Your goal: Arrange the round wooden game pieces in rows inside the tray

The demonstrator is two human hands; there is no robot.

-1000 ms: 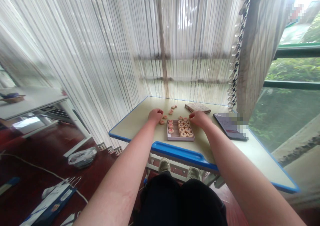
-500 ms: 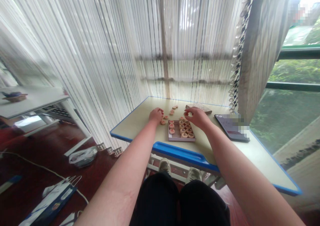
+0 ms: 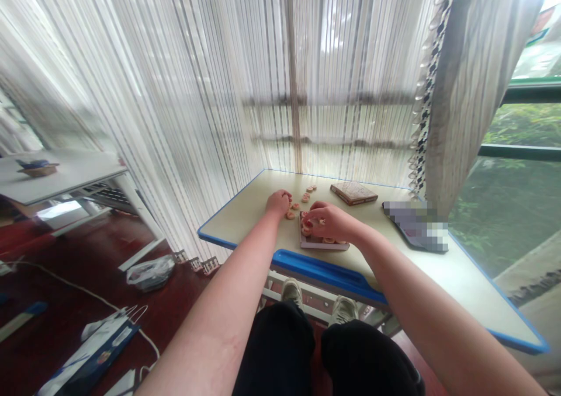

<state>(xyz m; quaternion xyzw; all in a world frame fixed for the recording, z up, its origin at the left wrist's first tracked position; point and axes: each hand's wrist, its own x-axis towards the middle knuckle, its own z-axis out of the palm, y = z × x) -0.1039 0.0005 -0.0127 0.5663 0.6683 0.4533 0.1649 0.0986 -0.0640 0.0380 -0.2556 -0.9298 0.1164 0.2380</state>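
Round wooden Chinese chess pieces lie loose on the table, several trailing toward its far side. A shallow open box holds more of them, and much of it is covered by my right hand. That hand is palm down over the box, its fingertips closed around a Chinese chess piece at the left side. My left hand rests left of the box with its fingers curled beside the loose pieces. What lies inside its fingers is hidden.
The patterned box lid lies behind the box. A tablet-like dark device is at the right. The pale table has a blue rim and a blue front tray. String curtains hang behind.
My right hand has moved from beside the lid, left and down over the box, with a chess piece in its fingers. My left hand stays by the loose pieces. The view has shifted slightly.
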